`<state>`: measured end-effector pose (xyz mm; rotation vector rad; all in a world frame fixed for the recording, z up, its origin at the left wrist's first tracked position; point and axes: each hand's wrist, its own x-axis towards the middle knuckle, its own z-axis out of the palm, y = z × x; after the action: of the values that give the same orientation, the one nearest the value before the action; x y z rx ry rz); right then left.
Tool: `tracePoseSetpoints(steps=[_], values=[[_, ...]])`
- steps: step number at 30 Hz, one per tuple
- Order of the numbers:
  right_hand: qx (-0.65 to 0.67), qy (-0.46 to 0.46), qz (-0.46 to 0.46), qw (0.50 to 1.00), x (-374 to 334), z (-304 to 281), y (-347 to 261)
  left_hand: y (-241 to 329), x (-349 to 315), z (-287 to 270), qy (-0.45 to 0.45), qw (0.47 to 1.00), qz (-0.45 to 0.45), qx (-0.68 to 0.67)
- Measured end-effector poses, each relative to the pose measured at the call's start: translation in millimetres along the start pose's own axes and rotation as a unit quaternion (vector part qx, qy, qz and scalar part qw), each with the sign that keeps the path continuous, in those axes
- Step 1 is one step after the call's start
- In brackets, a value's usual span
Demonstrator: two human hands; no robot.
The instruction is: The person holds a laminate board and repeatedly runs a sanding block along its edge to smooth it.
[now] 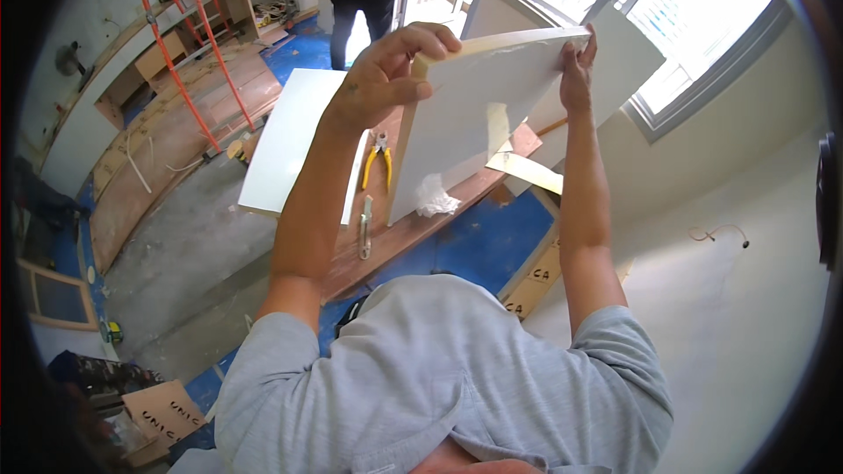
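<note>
Both my hands hold up a white board [474, 105] with a pale yellowish edge, tilted above a wooden plank bench. My left hand [386, 75] grips its upper left corner, thumb on the near face and fingers over the top. At the upper right corner, my right hand [578, 70] is closed round the edge. A strip of yellowish tape [498, 127] is on the board's face. Below the board lie yellow-handled pliers [378, 161], a utility knife [365, 228] and a crumpled white tissue [436, 197]. A second white board [294, 140] lies left of my left forearm.
An orange ladder [176, 53] stands at the far left beside a curved wooden counter. Beyond the bench stands another person [362, 0] in dark clothes. Windows [694, 17] and a wall are on the right. Blue sheeting [474, 246] covers floor near the bench [351, 276].
</note>
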<state>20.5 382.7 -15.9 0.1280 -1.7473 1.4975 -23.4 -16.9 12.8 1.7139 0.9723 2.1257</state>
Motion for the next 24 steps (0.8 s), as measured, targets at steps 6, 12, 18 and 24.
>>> tracePoseSetpoints(steps=[6, 12, 18, 24], values=[[-0.008, 0.021, -0.004, 1.0, -4.4, 6.8, -10.0, 15.2, 3.0, -9.4, -0.004, 0.998, -0.018, 0.063], [0.014, 0.065, 0.052, 0.996, -4.8, 1.7, 15.5, 31.6, 7.5, -1.2, 0.027, 0.984, 0.008, 0.177], [0.005, 0.034, 0.094, 0.995, -6.8, 18.7, -24.7, 54.9, 14.2, 20.4, 0.079, 0.8, 0.053, 0.593], [-0.154, 0.114, 0.01, 0.981, 7.7, 38.1, -40.5, 50.7, 14.3, 32.9, 0.126, 0.749, 0.042, 0.65]])
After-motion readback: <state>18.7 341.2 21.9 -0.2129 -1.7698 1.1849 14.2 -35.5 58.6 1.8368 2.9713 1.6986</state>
